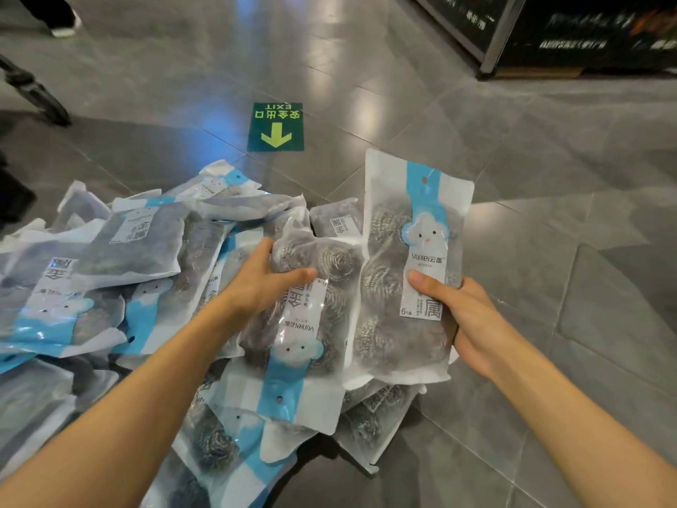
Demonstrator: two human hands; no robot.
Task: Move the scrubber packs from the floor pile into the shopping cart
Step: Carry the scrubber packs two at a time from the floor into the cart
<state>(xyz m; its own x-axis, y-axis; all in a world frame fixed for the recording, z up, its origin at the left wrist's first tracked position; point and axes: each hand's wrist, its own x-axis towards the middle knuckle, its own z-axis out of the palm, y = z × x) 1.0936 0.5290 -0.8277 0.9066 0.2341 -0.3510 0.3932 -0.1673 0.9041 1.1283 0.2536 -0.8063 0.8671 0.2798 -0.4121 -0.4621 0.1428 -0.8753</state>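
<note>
The step in hand is the pick-up, one pack per hand. The right hand [465, 320] grips a scrubber pack [410, 265] by its lower part, thumb across the front label and fingers curled behind; the pack stands nearly upright, lifted off the heap, its hang-hole end pointing away from the person. The left hand [263, 284] clasps a second pack [304, 324], thumb over the front near its far end and fingers going round the far-left side. This pack lies flat on top of the floor pile [110, 273] and looks not yet raised, hang-hole end toward the person.

The pile spreads over the grey tiled floor [549, 214] from the left edge of the view to the middle, many packs overlapping at loose angles, more lying under the two held ones. A green exit sticker [275, 127] with an arrow sits on the floor beyond the pile.

The shopping cart is not in view, so where it stands cannot be told. The next move, as I judge it, calls for lifting the left pack clear without dragging its neighbours, then turning to find the cart and carrying both packs over. The bags are slippery film round soft wire balls, so a firm grip matters
</note>
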